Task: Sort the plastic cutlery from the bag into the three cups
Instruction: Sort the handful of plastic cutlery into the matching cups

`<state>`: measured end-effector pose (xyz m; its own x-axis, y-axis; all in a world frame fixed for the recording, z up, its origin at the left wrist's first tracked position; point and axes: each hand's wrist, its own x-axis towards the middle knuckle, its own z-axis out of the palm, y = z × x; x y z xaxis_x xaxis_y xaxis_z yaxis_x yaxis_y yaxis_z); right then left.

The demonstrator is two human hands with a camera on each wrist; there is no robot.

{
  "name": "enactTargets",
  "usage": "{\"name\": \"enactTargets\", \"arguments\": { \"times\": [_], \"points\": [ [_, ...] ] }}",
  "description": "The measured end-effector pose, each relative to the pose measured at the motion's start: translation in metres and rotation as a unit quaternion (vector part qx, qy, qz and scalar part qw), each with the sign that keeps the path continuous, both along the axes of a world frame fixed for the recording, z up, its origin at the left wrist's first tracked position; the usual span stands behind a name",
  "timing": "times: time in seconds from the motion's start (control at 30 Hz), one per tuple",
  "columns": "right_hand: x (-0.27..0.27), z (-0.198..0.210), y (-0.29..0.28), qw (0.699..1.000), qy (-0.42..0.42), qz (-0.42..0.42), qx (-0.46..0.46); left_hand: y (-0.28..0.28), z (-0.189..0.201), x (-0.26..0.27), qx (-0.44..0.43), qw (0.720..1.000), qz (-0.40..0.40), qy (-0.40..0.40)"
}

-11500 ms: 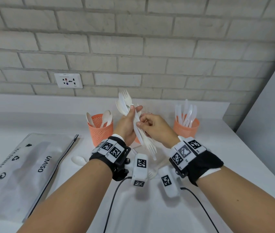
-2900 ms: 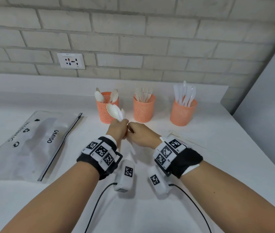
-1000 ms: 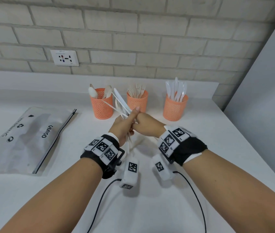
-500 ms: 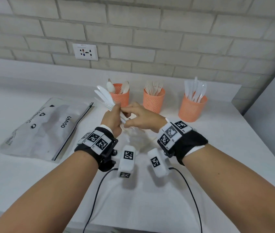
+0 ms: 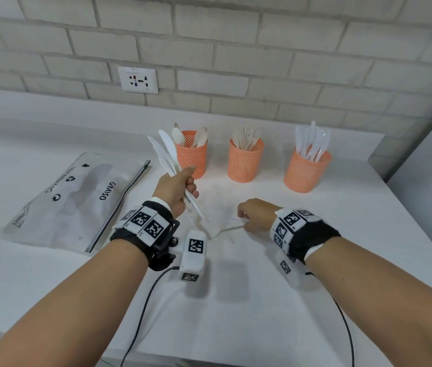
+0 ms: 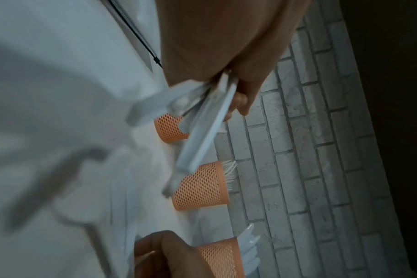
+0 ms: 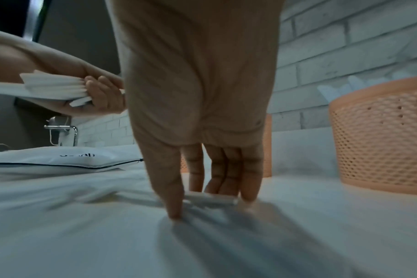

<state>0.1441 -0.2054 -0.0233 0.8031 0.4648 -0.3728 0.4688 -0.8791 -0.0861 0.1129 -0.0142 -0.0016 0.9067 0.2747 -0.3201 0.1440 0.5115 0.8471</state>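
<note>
My left hand (image 5: 189,182) grips a bunch of white plastic knives (image 5: 166,152), blades fanned up and left, just in front of the left cup. The wrist views show the same bunch of knives (image 6: 202,131) (image 7: 52,88) in that fist. My right hand (image 5: 246,218) is down on the table, and its fingertips (image 7: 176,210) pinch a white cutlery piece (image 7: 210,197) lying flat. Three orange mesh cups stand at the back: spoon cup (image 5: 192,157), fork cup (image 5: 245,161), knife cup (image 5: 307,172).
The grey zip bag (image 5: 77,197) lies flat at the left. A few pale cutlery pieces (image 5: 220,223) lie between my hands, hard to tell apart from the white table (image 5: 236,300). A brick wall with a socket (image 5: 137,80) is behind the cups, and a grey panel bounds the right side.
Half a second ago both hands met at the bunch. My right hand has since dropped to the table on the right. The left hand keeps the knives raised.
</note>
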Motion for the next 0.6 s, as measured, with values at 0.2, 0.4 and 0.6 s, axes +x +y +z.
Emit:
{"name": "enactTargets", "arguments": {
  "times": [0.2, 0.4, 0.6],
  "points": [
    [-0.007, -0.011, -0.002, 0.999, 0.008, -0.044, -0.004, -0.008, 0.002, 0.001, -0.011, 0.999, -0.024, -0.021],
    [-0.005, -0.004, -0.003, 0.997, 0.048, -0.052, 0.032, -0.011, 0.005, -0.001, 0.002, 0.999, -0.046, -0.028],
    [-0.009, 0.029, 0.001, 0.945, 0.083, -0.134, 0.285, -0.021, 0.002, 0.002, 0.019, 0.999, -0.031, -0.031]
  ]
}}
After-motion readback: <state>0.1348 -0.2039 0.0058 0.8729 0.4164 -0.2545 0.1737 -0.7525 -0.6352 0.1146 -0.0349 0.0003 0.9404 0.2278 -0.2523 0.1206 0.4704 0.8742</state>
